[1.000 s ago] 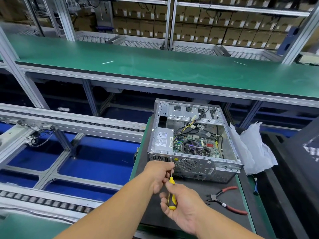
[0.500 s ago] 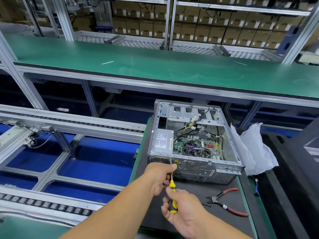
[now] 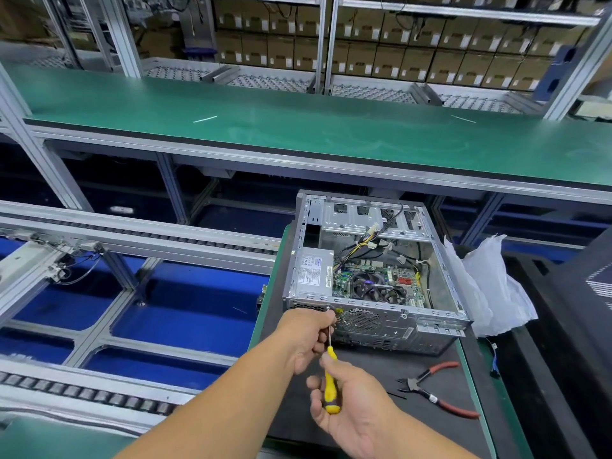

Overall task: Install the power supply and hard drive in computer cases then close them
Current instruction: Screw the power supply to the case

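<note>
An open grey computer case (image 3: 374,319) lies on a dark mat, its rear panel facing me. The silver power supply (image 3: 313,271) sits in the case's near-left corner beside the motherboard and fan. My right hand (image 3: 347,412) grips the yellow handle of a screwdriver (image 3: 329,380). The shaft runs up to a screw at the top left of the rear panel. My left hand (image 3: 308,336) pinches the shaft near the tip, right against the panel. No hard drive is visible.
Red-handled cutters (image 3: 433,392) lie on the mat to the right of my hands. A crumpled plastic bag (image 3: 486,283) sits against the case's right side. A roller conveyor (image 3: 132,236) runs on the left, and a long green bench (image 3: 298,134) spans the back.
Both hands stay on the screwdriver at the same screw. The right hand's grip on the yellow handle has shifted slightly, as in turning.
</note>
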Available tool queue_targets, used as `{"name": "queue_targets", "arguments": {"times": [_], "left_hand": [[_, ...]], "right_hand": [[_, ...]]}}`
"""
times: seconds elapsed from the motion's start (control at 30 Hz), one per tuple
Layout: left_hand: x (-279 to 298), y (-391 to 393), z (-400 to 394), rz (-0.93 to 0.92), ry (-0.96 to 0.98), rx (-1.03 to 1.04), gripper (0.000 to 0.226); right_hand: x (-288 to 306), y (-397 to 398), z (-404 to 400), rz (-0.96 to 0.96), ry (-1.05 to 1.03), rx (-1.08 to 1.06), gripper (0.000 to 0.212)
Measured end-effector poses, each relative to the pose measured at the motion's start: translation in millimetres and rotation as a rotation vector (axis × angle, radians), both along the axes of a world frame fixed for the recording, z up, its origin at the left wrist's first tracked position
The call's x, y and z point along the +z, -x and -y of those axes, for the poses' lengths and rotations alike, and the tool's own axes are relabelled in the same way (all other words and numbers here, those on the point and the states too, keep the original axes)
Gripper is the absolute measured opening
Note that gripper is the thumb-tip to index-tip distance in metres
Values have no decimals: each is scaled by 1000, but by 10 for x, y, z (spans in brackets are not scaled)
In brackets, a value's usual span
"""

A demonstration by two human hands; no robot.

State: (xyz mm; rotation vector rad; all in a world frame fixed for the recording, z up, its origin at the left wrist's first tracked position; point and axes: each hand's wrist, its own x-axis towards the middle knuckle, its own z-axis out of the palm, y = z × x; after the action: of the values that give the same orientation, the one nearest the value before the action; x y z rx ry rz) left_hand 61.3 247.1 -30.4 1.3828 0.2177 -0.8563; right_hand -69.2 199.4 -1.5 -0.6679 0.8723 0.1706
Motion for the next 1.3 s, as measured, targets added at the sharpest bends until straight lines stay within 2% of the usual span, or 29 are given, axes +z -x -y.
{"name": "queue_targets", "arguments": {"times": [0.1,0.27,0.43,0.57,0.67,0.73,0.83,0.9,1.03,1.13,1.3], "left_hand": [[-28,-3,34,12,-14,25,24],[20,1,22,-103,33,46,24],[13,13,92,-60,-20,134,14],[-6,43,83,-56,26,154,10],[-5,63,30,-105,78,221,16],[-3,78,-59,-158,149,264,14],[15,123,-199,-252,352,293,5],[-1,139,-238,-288,435,325,20],[-27,135,-218,-416,581,373,47],[1,149,-222,-471,663,346,49],[32,220,-237,-496,700,301,50]], "right_hand": [[8,-9,-11,11,92,36,12],[-24,-16,-10,-26,133,19,25],[-91,26,56,-48,318,85,21],[-151,74,121,-56,526,156,17],[-181,157,209,-60,860,311,24],[-184,226,260,-39,1033,381,29],[-147,319,309,30,1115,433,23],[-120,380,339,51,1121,453,16],[-98,461,374,39,1195,516,18],[-96,470,391,29,1299,552,24],[-60,457,404,45,1324,543,30]]}}
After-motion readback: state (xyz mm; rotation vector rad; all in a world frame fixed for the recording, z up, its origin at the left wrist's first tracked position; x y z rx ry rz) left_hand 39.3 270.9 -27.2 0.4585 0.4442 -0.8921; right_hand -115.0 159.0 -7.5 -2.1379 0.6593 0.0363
